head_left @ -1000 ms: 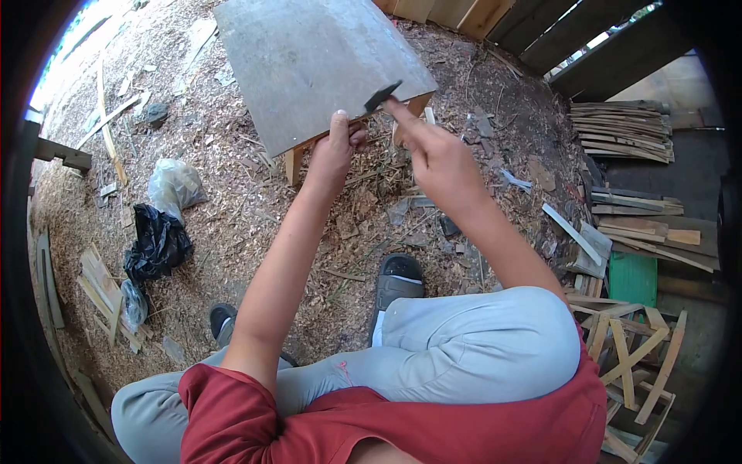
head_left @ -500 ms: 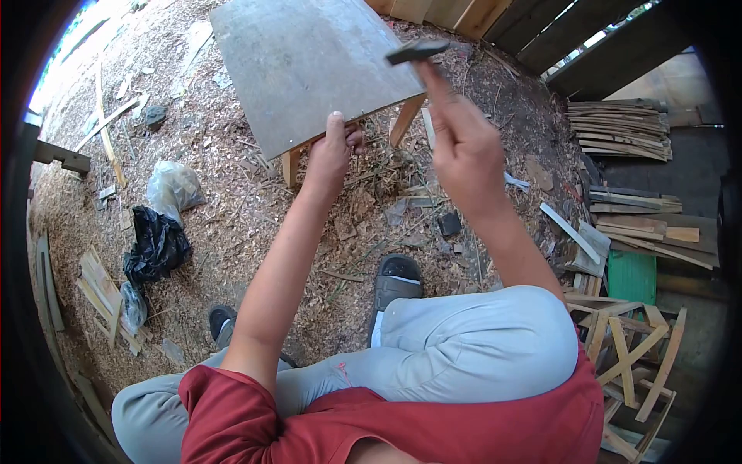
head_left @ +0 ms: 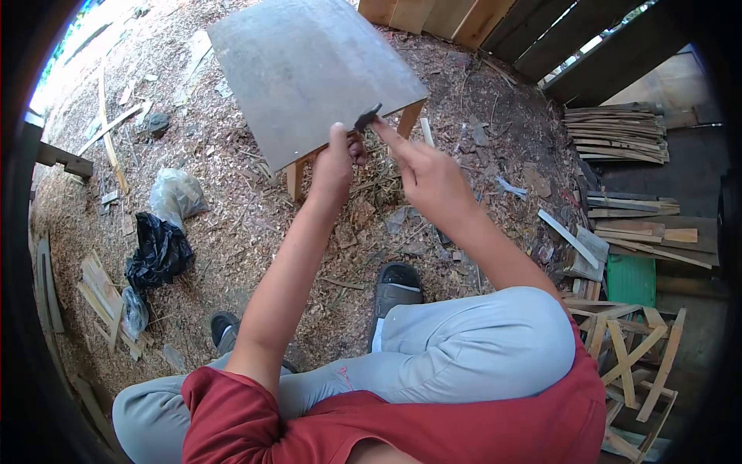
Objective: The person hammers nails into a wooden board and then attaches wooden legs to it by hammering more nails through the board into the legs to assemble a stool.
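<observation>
A grey board [head_left: 309, 69] lies on top of a low wooden frame [head_left: 296, 176] on the sawdust ground ahead of me. My left hand [head_left: 338, 161] grips the board's near edge, thumb on top. My right hand [head_left: 427, 179] holds a hammer [head_left: 368, 117], its dark head down at the board's near edge, just right of my left thumb. The handle is hidden inside my fist.
A black bag [head_left: 158, 249] and a clear plastic bag [head_left: 176, 193] lie at left. Stacks of wooden slats [head_left: 618, 131] and a green crate [head_left: 632, 278] stand at right. My sandalled foot [head_left: 397, 284] rests on the ground below the hands. Scrap wood lies scattered about.
My right hand had raised the hammer above the board half a second ago; now it has swung down to the board's near edge. My left hand kept its grip.
</observation>
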Available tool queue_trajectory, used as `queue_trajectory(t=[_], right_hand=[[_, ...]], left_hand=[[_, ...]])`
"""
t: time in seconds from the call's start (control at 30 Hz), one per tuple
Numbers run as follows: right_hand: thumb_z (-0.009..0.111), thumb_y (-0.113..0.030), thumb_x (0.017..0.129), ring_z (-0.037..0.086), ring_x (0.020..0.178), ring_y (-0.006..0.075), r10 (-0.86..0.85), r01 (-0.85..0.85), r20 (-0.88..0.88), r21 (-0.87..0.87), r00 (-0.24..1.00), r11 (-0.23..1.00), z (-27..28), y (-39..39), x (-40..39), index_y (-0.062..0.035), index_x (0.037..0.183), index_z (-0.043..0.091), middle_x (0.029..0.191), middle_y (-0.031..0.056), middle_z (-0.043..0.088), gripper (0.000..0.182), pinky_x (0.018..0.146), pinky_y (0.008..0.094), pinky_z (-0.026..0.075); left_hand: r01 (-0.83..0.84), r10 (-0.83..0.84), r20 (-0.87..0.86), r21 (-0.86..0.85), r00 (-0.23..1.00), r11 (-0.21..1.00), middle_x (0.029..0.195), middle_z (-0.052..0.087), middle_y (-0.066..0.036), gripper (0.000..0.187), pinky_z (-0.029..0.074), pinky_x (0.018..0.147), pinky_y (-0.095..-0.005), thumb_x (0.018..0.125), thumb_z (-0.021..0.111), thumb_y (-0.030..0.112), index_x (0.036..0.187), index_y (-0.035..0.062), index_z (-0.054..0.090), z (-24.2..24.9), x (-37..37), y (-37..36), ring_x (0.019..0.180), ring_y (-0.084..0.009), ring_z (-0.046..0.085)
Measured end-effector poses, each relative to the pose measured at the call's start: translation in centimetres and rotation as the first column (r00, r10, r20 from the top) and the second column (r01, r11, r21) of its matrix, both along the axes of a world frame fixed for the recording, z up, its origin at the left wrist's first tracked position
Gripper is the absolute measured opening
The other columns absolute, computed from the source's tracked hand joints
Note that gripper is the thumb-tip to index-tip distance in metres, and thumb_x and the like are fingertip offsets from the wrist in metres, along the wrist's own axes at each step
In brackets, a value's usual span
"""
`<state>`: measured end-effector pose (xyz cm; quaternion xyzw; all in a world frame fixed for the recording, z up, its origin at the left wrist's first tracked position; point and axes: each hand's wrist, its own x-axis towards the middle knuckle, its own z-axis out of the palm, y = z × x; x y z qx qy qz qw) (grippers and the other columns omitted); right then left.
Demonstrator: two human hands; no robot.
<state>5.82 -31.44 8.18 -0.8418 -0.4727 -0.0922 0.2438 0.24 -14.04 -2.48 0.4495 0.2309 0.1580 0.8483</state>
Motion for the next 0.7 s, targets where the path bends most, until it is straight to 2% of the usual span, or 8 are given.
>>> queue_trajectory(t=[0.07, 0.2, 0.27, 0.33, 0.4, 0.47, 0.57, 0.7], right_hand=[[0.065, 0.003, 0.102, 0.075, 0.084, 0.0301, -0.019, -0.002, -0.163, -0.127, 0.986, 0.992, 0.5, 0.4, 0.0, -0.0189, 0.166, 0.054, 0.100, 0.0195, 0.075, 0.069, 0.077, 0.0408, 0.059], [0.066, 0.000, 0.103, 0.073, 0.079, 0.0315, 0.008, 0.056, -0.141, 0.442, 0.990, 0.895, 3.1, -0.2, 1.4, -0.0318, 0.166, 0.054, 0.101, 0.0217, 0.075, 0.072, 0.078, 0.0399, 0.059], [0.063, -0.005, 0.105, 0.072, 0.077, 0.0382, -0.020, 0.068, -0.104, 0.488, 0.994, 0.870, 2.8, 0.0, 0.6, -0.0296, 0.165, 0.056, 0.091, 0.0196, 0.072, 0.065, 0.077, 0.0495, 0.059], [0.064, -0.003, 0.104, 0.072, 0.079, 0.0403, -0.021, 0.005, -0.142, -0.116, 0.990, 0.993, -0.7, -0.3, 0.5, -0.0263, 0.163, 0.058, 0.092, 0.0215, 0.073, 0.064, 0.078, 0.0504, 0.058], [0.065, -0.003, 0.103, 0.073, 0.081, 0.0422, -0.007, -0.007, -0.249, -0.053, 0.968, 0.999, -1.7, -0.2, 0.9, -0.0242, 0.163, 0.058, 0.093, 0.0220, 0.073, 0.064, 0.079, 0.0521, 0.057], [0.064, -0.002, 0.105, 0.072, 0.076, 0.0371, 0.023, 0.006, -0.126, 0.220, 0.992, 0.975, -0.6, -0.5, 1.2, -0.0243, 0.165, 0.056, 0.092, 0.0205, 0.073, 0.064, 0.074, 0.0483, 0.058], [0.063, -0.003, 0.110, 0.072, 0.080, 0.0180, -0.003, 0.030, -0.074, 0.366, 0.997, 0.930, 3.6, -0.6, 1.4, -0.0179, 0.165, 0.056, 0.130, 0.0160, 0.080, 0.057, 0.077, 0.0349, 0.058], [0.060, -0.006, 0.115, 0.063, 0.075, 0.0116, 0.024, 0.002, -0.064, 0.384, 0.998, 0.923, 3.8, -0.1, 0.5, -0.0102, 0.165, 0.055, 0.138, 0.0126, 0.078, 0.051, 0.071, 0.0310, 0.054]], left_hand=[[-0.008, 0.007, 0.019, 0.019, 1.000, 1.000, 0.080, 0.042, 0.001, 0.047, 0.044, 0.072, -0.0337, 0.120, 0.041, 0.049, 0.091, 0.0120, 0.046, -0.3, 0.0, -0.1, 0.076, -0.0153, 0.045], [-0.027, 0.026, 0.001, 0.047, 1.000, 0.999, 0.081, 0.041, 0.001, 0.044, 0.044, 0.070, -0.0336, 0.121, 0.042, 0.047, 0.093, 0.0121, 0.046, -0.6, -0.1, -0.2, 0.075, -0.0145, 0.044], [-0.033, 0.032, 0.032, 0.038, 0.999, 0.999, 0.081, 0.041, 0.001, 0.044, 0.044, 0.070, -0.0337, 0.121, 0.042, 0.047, 0.093, 0.0123, 0.046, -0.5, 0.0, -0.1, 0.075, -0.0145, 0.044], [-0.043, 0.042, 0.061, 0.022, 0.997, 0.999, 0.081, 0.041, 0.001, 0.045, 0.044, 0.070, -0.0338, 0.121, 0.042, 0.047, 0.092, 0.0124, 0.045, -0.2, -0.2, -0.3, 0.075, -0.0145, 0.044], [-0.032, 0.031, 0.028, 0.023, 0.999, 0.999, 0.081, 0.041, 0.001, 0.046, 0.044, 0.071, -0.0340, 0.121, 0.042, 0.048, 0.092, 0.0122, 0.044, 0.1, -0.3, -0.2, 0.075, -0.0153, 0.045], [-0.038, 0.036, 0.038, 0.049, 0.999, 0.998, 0.081, 0.041, 0.001, 0.047, 0.044, 0.071, -0.0341, 0.121, 0.042, 0.048, 0.092, 0.0120, 0.043, 0.0, -0.1, 0.4, 0.076, -0.0156, 0.045], [-0.048, 0.045, 0.057, 0.055, 0.997, 0.997, 0.081, 0.041, 0.001, 0.047, 0.044, 0.072, -0.0342, 0.121, 0.042, 0.049, 0.092, 0.0118, 0.043, -0.1, -0.3, 0.3, 0.076, -0.0160, 0.046], [-0.067, 0.066, 0.042, 0.014, 0.997, 0.998, 0.082, 0.041, 0.001, 0.046, 0.044, 0.073, -0.0341, 0.121, 0.042, 0.049, 0.093, 0.0122, 0.043, -0.1, -0.4, -0.3, 0.076, -0.0155, 0.045]])
